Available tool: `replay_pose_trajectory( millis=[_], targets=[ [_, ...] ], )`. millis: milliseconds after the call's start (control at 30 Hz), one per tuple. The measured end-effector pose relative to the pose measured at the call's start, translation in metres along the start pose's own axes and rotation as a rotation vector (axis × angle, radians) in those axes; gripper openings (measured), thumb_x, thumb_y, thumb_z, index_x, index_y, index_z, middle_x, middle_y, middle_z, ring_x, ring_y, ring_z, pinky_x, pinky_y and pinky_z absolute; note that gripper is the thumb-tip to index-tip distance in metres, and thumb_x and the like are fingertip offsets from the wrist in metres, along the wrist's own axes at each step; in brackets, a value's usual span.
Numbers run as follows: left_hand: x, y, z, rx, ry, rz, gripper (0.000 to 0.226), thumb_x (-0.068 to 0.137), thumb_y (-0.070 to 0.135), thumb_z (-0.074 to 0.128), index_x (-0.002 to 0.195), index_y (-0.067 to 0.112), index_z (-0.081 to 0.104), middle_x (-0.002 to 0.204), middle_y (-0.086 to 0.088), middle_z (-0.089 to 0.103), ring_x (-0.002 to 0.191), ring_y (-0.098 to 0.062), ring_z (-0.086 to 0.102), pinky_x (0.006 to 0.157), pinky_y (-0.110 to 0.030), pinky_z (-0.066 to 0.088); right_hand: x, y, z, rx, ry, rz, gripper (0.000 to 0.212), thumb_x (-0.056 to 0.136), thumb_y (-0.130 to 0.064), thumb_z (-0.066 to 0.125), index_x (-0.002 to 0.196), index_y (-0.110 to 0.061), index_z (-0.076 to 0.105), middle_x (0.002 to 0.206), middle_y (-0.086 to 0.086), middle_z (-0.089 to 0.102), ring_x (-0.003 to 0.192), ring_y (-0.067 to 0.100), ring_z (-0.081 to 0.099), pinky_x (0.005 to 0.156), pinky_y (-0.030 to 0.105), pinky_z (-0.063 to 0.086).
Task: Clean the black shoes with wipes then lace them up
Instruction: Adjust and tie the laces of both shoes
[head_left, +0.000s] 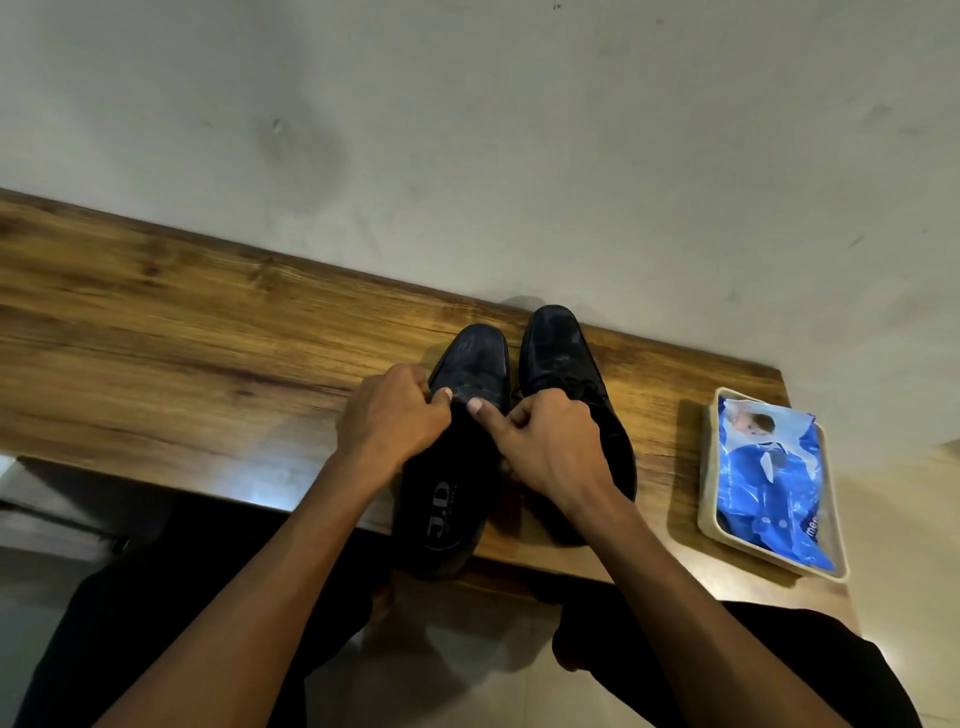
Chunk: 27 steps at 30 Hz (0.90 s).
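Shoes (467, 441) under curled, pinching hands (395, 410).

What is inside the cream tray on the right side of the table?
The cream tray holds a blue wipes pack, lying flat and filling most of it. The pack covers the tray floor, so anything beneath it cannot be seen.

shoes (470, 415): 2 | hands (389, 415): 2 | wipes pack (774, 467): 1 | tray (706, 519): 1 | table (182, 322): 1
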<state>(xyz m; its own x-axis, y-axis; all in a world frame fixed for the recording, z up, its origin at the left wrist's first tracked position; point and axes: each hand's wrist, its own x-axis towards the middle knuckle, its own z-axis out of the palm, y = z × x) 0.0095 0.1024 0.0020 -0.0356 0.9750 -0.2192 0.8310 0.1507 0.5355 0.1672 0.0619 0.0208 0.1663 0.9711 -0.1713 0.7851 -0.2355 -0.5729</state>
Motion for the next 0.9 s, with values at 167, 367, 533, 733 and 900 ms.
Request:
replay_pose_trajectory(
  millis=[167, 367, 533, 733, 900],
  targets=[
    [-0.001, -0.002, 0.000, -0.039, -0.024, -0.044, 0.032, 0.092, 0.037, 0.056, 0.075, 0.011, 0.063, 0.067, -0.008, 0.069, 0.054, -0.025, 0.065, 0.065, -0.043, 0.061, -0.001, 0.002, 0.007, 0.041, 0.043, 0.025, 0.054, 0.089, -0.062, 0.059, 0.063, -0.015, 0.068, 0.056, 0.002, 0.069, 0.053, 0.014, 0.067, 0.060, 0.038, 0.060],
    [-0.003, -0.010, 0.002, -0.136, -0.028, -0.086, 0.035, 0.094, 0.025, 0.054, 0.062, 0.012, 0.050, 0.050, -0.006, 0.057, 0.044, -0.025, 0.064, 0.052, -0.034, 0.055, 0.012, -0.002, 0.006, 0.024, 0.050, 0.037, 0.041, 0.089, -0.043, 0.062, 0.061, -0.013, 0.065, 0.061, 0.001, 0.068, 0.056, 0.017, 0.064, 0.057, 0.037, 0.059],
    [-0.006, -0.010, 0.006, -0.264, 0.036, -0.093, 0.036, 0.094, 0.018, 0.056, 0.061, 0.003, 0.060, 0.054, -0.011, 0.060, 0.049, -0.028, 0.061, 0.051, -0.039, 0.053, 0.014, -0.001, 0.008, 0.182, 0.090, 0.068, 0.022, 0.088, -0.035, 0.065, 0.073, -0.019, 0.071, 0.068, -0.007, 0.070, 0.069, 0.010, 0.067, 0.068, 0.035, 0.060],
    [-0.016, -0.010, 0.008, -0.279, 0.075, -0.137, 0.057, 0.096, 0.041, 0.057, 0.049, 0.013, 0.043, 0.041, 0.002, 0.042, 0.039, -0.019, 0.045, 0.045, -0.025, 0.029, 0.010, 0.001, 0.014, 0.265, 0.120, 0.058, 0.013, 0.089, -0.035, 0.070, 0.087, -0.022, 0.074, 0.076, -0.012, 0.071, 0.077, 0.003, 0.067, 0.075, 0.031, 0.058],
    [-0.010, -0.015, 0.011, -0.352, 0.041, -0.149, 0.046, 0.095, 0.031, 0.058, 0.054, 0.012, 0.047, 0.047, -0.004, 0.047, 0.046, -0.026, 0.053, 0.051, -0.037, 0.046, 0.010, 0.004, 0.015, 0.295, 0.106, 0.059, 0.015, 0.088, -0.038, 0.072, 0.084, -0.024, 0.073, 0.076, -0.011, 0.072, 0.075, 0.004, 0.067, 0.073, 0.031, 0.059]
  ],
)
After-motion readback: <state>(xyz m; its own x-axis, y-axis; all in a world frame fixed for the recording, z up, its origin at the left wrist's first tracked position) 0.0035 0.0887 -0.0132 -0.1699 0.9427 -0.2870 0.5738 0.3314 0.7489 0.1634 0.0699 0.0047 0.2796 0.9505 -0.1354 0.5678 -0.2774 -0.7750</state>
